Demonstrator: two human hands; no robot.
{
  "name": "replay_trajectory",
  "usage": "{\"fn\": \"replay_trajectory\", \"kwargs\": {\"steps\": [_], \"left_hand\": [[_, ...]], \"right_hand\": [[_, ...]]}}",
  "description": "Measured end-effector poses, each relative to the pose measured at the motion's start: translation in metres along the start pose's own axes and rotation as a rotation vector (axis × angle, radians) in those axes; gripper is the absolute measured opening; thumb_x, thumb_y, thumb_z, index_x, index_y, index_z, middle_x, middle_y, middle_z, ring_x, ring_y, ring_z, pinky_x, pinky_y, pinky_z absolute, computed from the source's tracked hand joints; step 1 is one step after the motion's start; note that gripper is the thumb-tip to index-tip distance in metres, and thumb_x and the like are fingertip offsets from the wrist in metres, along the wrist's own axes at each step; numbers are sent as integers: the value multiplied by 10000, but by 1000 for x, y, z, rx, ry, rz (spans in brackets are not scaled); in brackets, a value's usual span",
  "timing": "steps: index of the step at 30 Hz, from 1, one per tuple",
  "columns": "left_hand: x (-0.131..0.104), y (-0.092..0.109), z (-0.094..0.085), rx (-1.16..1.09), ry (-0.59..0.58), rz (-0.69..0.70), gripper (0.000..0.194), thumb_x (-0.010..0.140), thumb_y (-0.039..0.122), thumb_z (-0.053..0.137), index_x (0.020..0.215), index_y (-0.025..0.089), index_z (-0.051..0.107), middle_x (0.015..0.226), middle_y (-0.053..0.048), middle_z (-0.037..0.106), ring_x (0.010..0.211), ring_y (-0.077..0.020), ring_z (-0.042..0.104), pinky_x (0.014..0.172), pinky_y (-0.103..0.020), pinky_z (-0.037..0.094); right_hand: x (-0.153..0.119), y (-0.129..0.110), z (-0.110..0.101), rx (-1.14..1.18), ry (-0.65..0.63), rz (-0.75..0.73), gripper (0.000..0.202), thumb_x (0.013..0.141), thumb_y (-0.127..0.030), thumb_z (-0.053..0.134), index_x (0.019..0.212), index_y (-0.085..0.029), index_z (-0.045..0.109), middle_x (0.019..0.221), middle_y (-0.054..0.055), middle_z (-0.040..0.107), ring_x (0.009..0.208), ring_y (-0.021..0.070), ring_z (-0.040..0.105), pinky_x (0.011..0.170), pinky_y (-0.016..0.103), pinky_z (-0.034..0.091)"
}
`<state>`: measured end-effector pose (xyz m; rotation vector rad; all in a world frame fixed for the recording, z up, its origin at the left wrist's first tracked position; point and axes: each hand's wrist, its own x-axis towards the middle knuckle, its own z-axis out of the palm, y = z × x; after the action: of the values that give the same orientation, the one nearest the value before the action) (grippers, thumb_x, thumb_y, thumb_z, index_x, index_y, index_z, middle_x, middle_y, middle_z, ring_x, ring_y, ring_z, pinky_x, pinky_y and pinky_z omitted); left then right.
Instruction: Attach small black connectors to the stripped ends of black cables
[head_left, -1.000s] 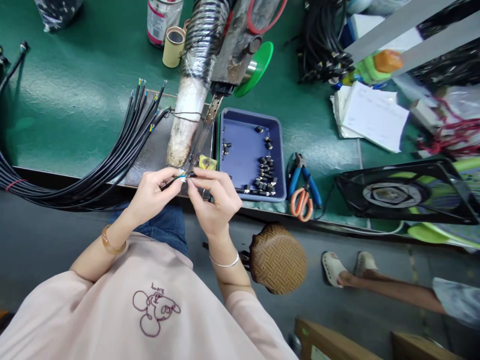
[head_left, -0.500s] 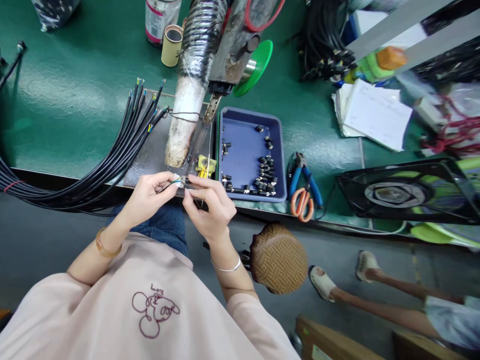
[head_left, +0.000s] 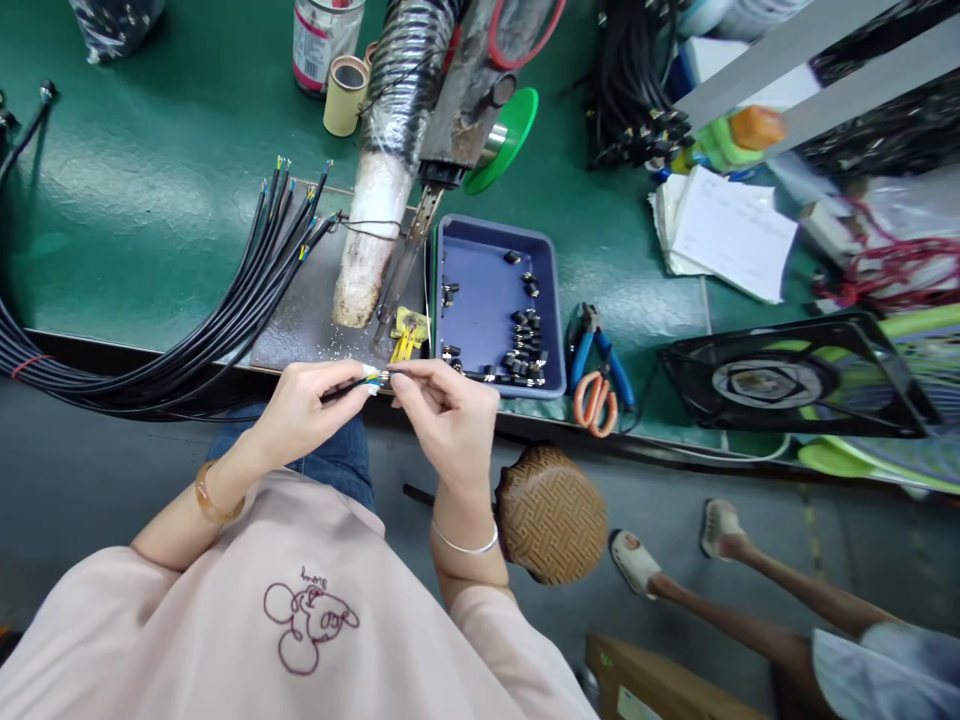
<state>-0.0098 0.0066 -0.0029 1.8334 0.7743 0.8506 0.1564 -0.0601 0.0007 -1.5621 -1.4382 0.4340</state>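
Note:
My left hand (head_left: 315, 408) is closed around a black cable (head_left: 342, 388) just in front of the bench edge. Coloured wires (head_left: 372, 381) stick out of the cable's end toward the right. My right hand (head_left: 450, 415) pinches a small metal-ended connector (head_left: 386, 377) against those wire tips; its fingers hide most of it. Just beyond the hands, a soldering iron (head_left: 401, 270) slants down beside a yellow sponge piece (head_left: 410, 335). A blue tray (head_left: 480, 240) with several black connectors (head_left: 527, 345) stands right of the iron.
A bundle of black cables (head_left: 187, 365) lies at the left. An exhaust hose (head_left: 367, 235) hangs over a metal plate (head_left: 300, 320). Blue-handled pliers (head_left: 615, 365), orange-handled scissors (head_left: 595, 403) and a fan (head_left: 795, 380) are to the right. A stool (head_left: 551, 515) and another person's legs (head_left: 712, 610) are below.
Both hands have shifted slightly right. My right hand's fingers have curled into a tighter pinch at the wire ends, and the coloured wires show more clearly.

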Motion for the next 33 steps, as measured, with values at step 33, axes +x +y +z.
{"fn": "replay_trajectory", "kwargs": {"steps": [33], "left_hand": [[-12,-3,6,-336,61,-200,159,818,267,667,762,118,659,638,2,611,574,-83,527,570,-194,445]], "right_hand": [[-14,-8,6,-169,72,-292,144,941,-191,620,991,-209,753,657,-23,721,469,83,595,504,208,495]]}}
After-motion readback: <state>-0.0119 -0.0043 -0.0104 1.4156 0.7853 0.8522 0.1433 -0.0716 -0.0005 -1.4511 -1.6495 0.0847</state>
